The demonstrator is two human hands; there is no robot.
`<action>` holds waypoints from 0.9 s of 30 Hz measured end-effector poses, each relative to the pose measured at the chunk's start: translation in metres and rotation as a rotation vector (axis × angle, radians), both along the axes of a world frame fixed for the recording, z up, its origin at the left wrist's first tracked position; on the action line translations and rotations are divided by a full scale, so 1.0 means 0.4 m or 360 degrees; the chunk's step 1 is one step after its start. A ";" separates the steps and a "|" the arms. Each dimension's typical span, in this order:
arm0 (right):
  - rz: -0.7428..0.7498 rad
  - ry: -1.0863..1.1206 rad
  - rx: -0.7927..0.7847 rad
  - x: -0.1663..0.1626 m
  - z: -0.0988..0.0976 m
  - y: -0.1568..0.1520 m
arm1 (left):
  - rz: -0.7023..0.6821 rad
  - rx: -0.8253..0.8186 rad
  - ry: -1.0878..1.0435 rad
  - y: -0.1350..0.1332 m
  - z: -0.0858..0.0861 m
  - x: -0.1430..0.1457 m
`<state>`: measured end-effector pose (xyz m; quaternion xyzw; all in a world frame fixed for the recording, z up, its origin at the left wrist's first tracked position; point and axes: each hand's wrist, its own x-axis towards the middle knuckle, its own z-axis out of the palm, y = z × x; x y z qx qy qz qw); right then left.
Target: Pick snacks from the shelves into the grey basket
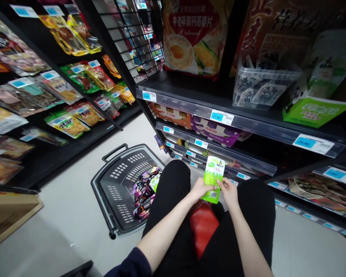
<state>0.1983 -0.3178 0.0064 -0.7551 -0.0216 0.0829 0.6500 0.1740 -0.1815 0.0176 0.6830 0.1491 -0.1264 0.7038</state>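
A small green and white snack packet (pixel 212 173) is held upright between my knees. My left hand (pixel 202 189) grips its left edge, thumb across the front. My right hand (pixel 228 191) pinches its right side, fingertips on the front face. Beside my left leg, a black shopping basket (pixel 115 188) rests on the floor. Inside it lie several dark purple packets (pixel 144 192) and a green and white packet (pixel 155 182), partly hidden by my knee. On the shelf at the right, an open green display box (pixel 305 109) holds similar packaging.
Ahead, a dark shelf (pixel 187 86) carries an oatmeal bag (pixel 194 38), a clear plastic tub (pixel 259 90) of sachets and purple multipacks (pixel 215 129) below. At the left, another rack holds bagged snacks (pixel 67 123). A cardboard box (pixel 11 215) stands at the lower left.
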 end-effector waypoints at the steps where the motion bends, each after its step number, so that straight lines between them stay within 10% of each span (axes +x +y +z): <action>1: -0.0033 0.0002 -0.0016 -0.002 0.001 -0.001 | -0.0025 -0.0005 -0.0016 -0.001 -0.001 0.000; 11: -0.0105 -0.0617 -0.0848 -0.041 0.039 0.002 | -0.0108 0.0253 -0.0396 -0.037 -0.016 -0.028; 17: 0.0337 -0.0546 -0.0584 -0.049 0.055 0.008 | -0.0101 -0.0062 -0.0335 -0.043 -0.027 -0.021; 27: 0.0005 -0.0391 -0.0298 -0.082 0.017 0.024 | 0.0302 -0.0247 -0.0197 0.188 0.109 -0.031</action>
